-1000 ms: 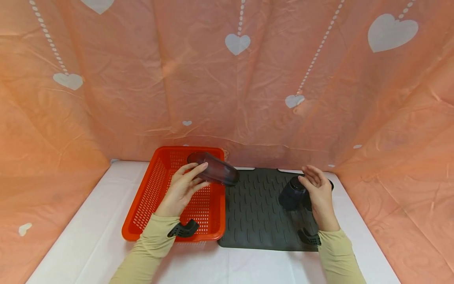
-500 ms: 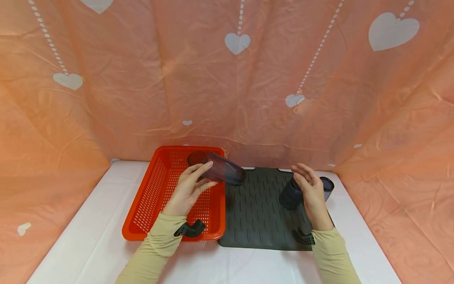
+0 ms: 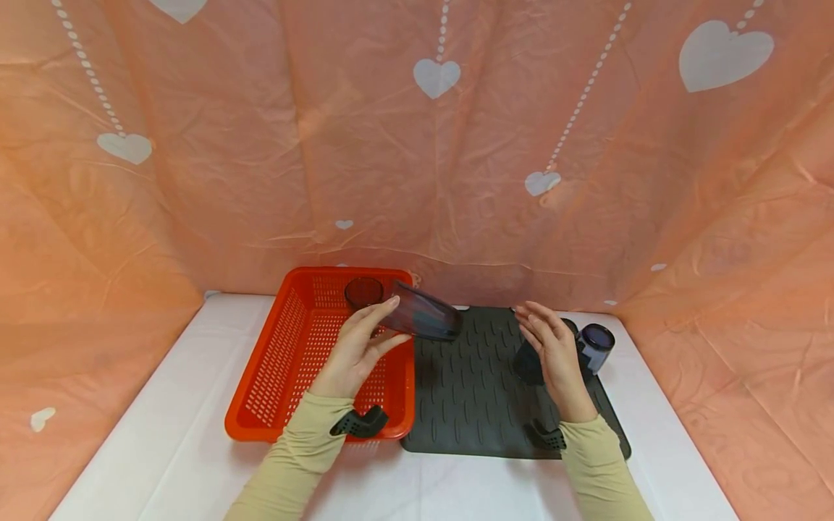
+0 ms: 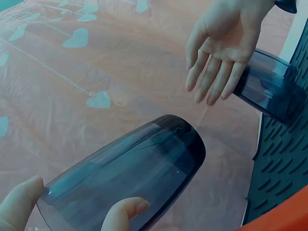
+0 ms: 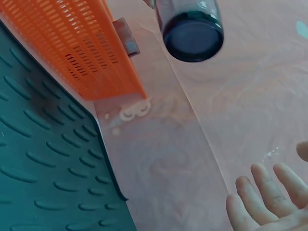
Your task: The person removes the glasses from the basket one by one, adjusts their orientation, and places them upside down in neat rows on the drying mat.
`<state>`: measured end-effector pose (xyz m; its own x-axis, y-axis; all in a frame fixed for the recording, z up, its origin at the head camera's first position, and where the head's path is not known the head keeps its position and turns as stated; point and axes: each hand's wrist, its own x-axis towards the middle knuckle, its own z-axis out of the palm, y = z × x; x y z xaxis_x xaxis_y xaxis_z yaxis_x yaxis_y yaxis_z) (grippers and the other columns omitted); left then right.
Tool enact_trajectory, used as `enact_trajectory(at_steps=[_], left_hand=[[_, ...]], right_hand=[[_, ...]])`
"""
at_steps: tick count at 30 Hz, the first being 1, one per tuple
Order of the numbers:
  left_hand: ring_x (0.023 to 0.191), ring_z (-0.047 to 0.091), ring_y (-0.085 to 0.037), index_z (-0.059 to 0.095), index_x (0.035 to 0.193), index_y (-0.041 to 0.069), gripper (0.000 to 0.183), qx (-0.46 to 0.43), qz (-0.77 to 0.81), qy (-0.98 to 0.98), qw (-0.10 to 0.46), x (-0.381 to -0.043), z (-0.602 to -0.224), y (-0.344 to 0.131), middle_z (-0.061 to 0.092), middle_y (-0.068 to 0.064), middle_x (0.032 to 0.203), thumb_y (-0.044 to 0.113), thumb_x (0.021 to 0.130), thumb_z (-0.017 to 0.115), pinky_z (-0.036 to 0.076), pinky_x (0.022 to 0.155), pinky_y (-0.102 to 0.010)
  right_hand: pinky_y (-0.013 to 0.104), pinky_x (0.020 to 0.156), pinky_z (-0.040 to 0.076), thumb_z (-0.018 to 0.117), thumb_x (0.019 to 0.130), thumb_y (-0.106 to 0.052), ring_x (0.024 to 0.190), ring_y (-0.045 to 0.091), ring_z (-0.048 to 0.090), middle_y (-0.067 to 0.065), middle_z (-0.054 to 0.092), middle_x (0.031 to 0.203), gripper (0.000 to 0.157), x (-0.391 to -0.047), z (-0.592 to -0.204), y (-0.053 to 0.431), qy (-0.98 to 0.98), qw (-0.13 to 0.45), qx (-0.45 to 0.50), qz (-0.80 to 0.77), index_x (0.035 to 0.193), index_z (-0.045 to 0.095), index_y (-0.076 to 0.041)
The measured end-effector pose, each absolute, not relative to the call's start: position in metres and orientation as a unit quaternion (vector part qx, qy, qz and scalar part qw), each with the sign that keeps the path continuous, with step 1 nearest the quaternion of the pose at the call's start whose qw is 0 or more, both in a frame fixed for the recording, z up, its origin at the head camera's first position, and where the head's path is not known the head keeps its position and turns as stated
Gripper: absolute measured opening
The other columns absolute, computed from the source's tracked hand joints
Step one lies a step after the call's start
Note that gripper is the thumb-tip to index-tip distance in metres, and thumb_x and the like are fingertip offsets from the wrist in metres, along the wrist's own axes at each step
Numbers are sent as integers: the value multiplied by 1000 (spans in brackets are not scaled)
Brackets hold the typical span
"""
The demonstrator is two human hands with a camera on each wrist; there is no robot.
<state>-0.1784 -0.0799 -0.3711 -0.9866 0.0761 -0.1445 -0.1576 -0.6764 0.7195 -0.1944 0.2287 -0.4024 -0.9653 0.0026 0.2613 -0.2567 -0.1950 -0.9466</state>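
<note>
My left hand (image 3: 352, 354) grips a dark tinted drinking glass (image 3: 430, 317) near its rim, thumb and fingers on opposite sides. The glass lies tilted in the air over the basket's right edge, its thick base toward the right; the left wrist view shows its see-through wall (image 4: 125, 173). My right hand (image 3: 552, 354) hovers over the dark mat, fingers extended and holding nothing. Partly hidden behind it, a dark glass (image 3: 528, 363) stands on the mat. Another tinted glass (image 3: 596, 346) stands at the mat's right side, base up as far as I can tell.
An orange-red perforated basket (image 3: 250, 391) stands at the left, with a further tinted glass (image 3: 363, 291) in its back right corner. The dark ridged mat (image 3: 465, 412) lies beside it on the white table (image 3: 469, 485). A peach curtain (image 3: 391, 181) with hearts hangs behind.
My left hand has carried the glass right, from over the basket toward the mat, uncovering the glass in the basket. My right hand has moved left toward it, revealing the far right glass.
</note>
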Motion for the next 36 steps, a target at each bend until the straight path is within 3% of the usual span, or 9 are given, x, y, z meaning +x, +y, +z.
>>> enact_trajectory(at_steps=[5,11,20,30,36], left_hand=[[84,65,-30,67,90,5,9,-31,917,391,68,-178,-371,-75,66,-11,99,13,88,70,52,86,-48],[88,63,-31,72,92,7,7,-18,923,377,72,-177,-372,-70,63,-11,106,10,92,65,52,85,-49],[88,61,-31,74,92,10,14,-12,926,372,70,-177,-372,-63,60,-10,114,8,94,61,53,84,-49],[85,60,-31,74,93,10,10,-16,925,373,76,-176,-373,-53,56,-11,116,9,92,65,52,84,-49],[86,61,-31,75,92,11,10,-16,924,374,79,-176,-374,-50,60,-11,108,9,91,65,52,84,-49]], right_hand=[[38,105,37,45,103,-22,125,29,48,19,51,135,42,-195,-404,221,-632,58,109,765,138,44,2],[42,105,36,40,105,-24,128,35,43,23,49,136,43,-194,-409,213,-628,35,122,768,138,42,3],[37,105,38,36,106,-26,129,33,44,27,42,140,47,-194,-413,203,-631,12,141,763,142,38,5],[42,106,36,34,106,-30,121,20,52,19,43,141,51,-193,-410,191,-627,-22,118,770,146,33,1],[33,98,43,35,105,-33,113,17,57,8,48,135,51,-192,-409,187,-619,-31,104,777,145,36,-2]])
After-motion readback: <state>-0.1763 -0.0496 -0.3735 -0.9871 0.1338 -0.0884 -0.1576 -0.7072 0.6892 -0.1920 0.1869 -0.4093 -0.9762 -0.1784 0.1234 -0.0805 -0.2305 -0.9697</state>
